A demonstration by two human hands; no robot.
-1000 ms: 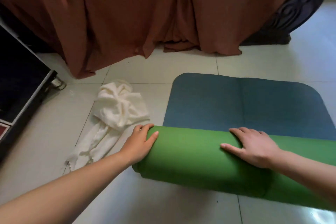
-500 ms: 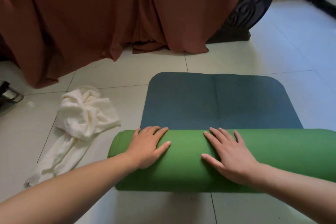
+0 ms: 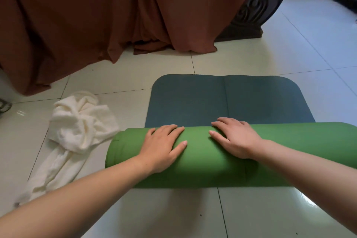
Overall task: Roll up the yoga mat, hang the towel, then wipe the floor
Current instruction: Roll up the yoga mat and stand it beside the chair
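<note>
My left hand (image 3: 164,147) and right hand (image 3: 234,139) press flat, fingers spread, on the thick green mat (image 3: 202,162) roll, lying left-right; its unrolled blue-grey end points away.

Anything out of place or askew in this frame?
The white towel lies crumpled on the floor tiles left of the mat roll, not hung. The roll looks even under the left hand and right hand. Nothing spilled or damaged.

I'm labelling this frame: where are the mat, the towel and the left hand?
mat (image 3: 212,164), head view, green rolled part.
towel (image 3: 81,127), head view, bunched middle.
left hand (image 3: 164,147), head view, back of the hand, flat on the roll.
</note>
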